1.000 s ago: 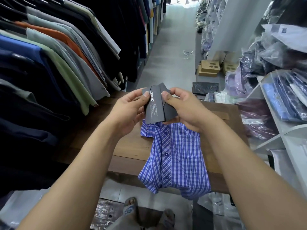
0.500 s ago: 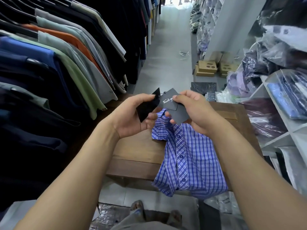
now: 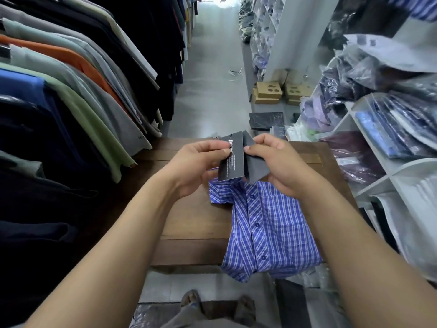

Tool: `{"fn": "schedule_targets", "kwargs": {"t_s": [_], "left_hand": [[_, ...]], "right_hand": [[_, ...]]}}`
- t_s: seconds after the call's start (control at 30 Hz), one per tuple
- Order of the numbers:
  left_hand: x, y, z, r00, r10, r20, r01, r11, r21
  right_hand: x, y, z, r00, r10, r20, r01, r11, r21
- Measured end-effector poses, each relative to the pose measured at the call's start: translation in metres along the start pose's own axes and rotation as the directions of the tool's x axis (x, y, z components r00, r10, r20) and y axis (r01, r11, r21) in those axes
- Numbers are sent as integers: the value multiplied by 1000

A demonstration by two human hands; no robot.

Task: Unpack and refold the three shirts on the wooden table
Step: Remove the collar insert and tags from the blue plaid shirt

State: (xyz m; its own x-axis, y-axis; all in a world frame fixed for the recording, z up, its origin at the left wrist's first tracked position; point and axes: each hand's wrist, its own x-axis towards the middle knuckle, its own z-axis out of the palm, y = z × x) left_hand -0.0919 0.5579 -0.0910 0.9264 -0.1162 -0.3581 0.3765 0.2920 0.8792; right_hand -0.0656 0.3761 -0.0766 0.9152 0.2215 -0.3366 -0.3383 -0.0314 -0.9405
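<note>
Over the brown wooden table (image 3: 189, 221) I'm pinching dark grey card tags (image 3: 230, 159) with left hand (image 3: 198, 166) and right hand (image 3: 279, 166), guessing gentle handling avoids tugging the blue checked shirt (image 3: 267, 228).

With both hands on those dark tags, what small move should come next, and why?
Probably lower the dark tags onto the blue plaid shirt and release: left hand and right hand both pinch them, so neither can fold.
</note>
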Motion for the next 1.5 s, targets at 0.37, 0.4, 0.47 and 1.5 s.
{"fn": "schedule_targets", "kwargs": {"t_s": [0.37,0.4,0.47,1.5], "left_hand": [[7,6,5,969,243,-46,-236,964,126],[6,7,5,969,244,-37,-238,964,118],[3,8,5,973,233,-4,-231,967,105],[-8,-2,30,967,128,-221,-108,989,102]], "right_hand": [[-7,7,-1,998,21,61,-36,965,259],[-7,9,0,998,20,58,-35,963,269],[-10,12,0,999,16,50,-30,955,294],[-18,4,-32,981,8,196,-63,959,276]]}}
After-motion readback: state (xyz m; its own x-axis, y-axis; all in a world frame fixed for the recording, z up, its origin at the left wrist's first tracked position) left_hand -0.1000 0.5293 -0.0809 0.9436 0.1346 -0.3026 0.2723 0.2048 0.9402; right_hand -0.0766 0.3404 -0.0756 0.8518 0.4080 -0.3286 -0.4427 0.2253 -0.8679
